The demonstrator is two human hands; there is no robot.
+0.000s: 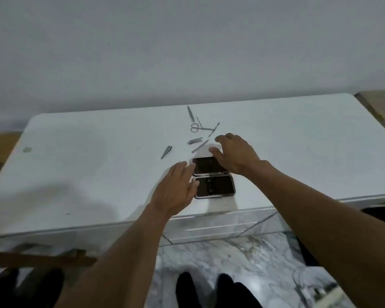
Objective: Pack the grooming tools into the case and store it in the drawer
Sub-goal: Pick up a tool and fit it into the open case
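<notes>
**Inspector A:** Nearest us we record two bare forearms reaching over the front edge of the white rounded-corner tabletop (87,165). What do we log for the hands?

**Inspector B:** We log the left hand (176,192) flat, fingers spread, gripping nothing, its fingertips at the left edge of the case. The right hand (233,152) is also open and empty, fingers arched over the far right corner of the case's far half.

**Inspector A:** And the case?

**Inspector B:** We note the small dark-lined rectangular case with a pale rim (213,177) lying opened flat near the front edge, both halves facing up. The near half shows what look like holding straps; we see no tool in either half, though blur limits us.

**Inspector A:** The tools?

**Inspector B:** All loose on the tabletop beyond the case: a thin metal file (200,146) nearest it, a folded metal nail clipper (194,141), a larger angled clipper (166,152) to the left, small silver scissors (198,128), a slim metal pusher (214,129) and pointed metal tweezers (190,113) farthest back.

**Inspector A:** Our judgement on progress?

**Inspector B:** Early. Case open, packing not begun. Every tool remains to be seated, the case closed, then stored; we cannot make out the drawer clearly.
</notes>
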